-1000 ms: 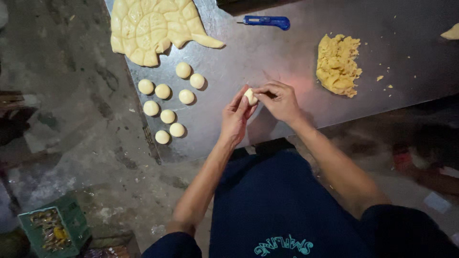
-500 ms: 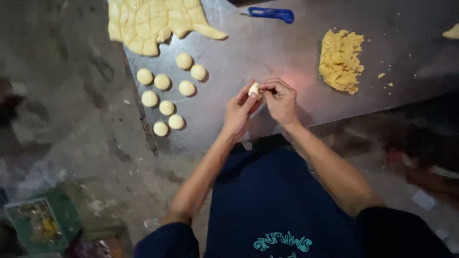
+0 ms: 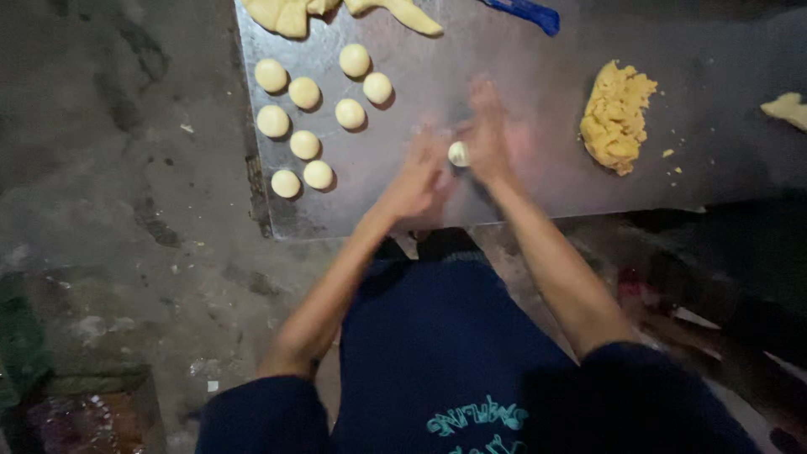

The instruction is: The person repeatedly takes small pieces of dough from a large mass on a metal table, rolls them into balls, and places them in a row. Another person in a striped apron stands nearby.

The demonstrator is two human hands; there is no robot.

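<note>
Hands meeting over the near middle of the table (image 3: 521,109): left hand (image 3: 420,176) and right hand (image 3: 487,134) pressed palm toward palm around one small pale dough piece (image 3: 458,153), both blurred. Piece just visible in the gap between the palms, held above the metal sheet, not resting on it. Neither hand clenched into a fist; fingers fairly flat, cupping the piece from both sides.

Done so far, judging by the layout: eight balls (image 3: 319,92) set out at the left end of the table, smooth and round, close together but mostly apart from one another. Ninth in hand, not yet set down.

Left to do, by the look of it: quite a lot. Crumbly yellow dough lump (image 3: 618,118) to the right, well apart from the balls. Flat sheet of dough (image 3: 294,13) at the far left edge, partly cut off by the frame. Another scrap (image 3: 786,109) at the far right. Blue-handled tool (image 3: 525,10) at the far edge, untouched.
</note>
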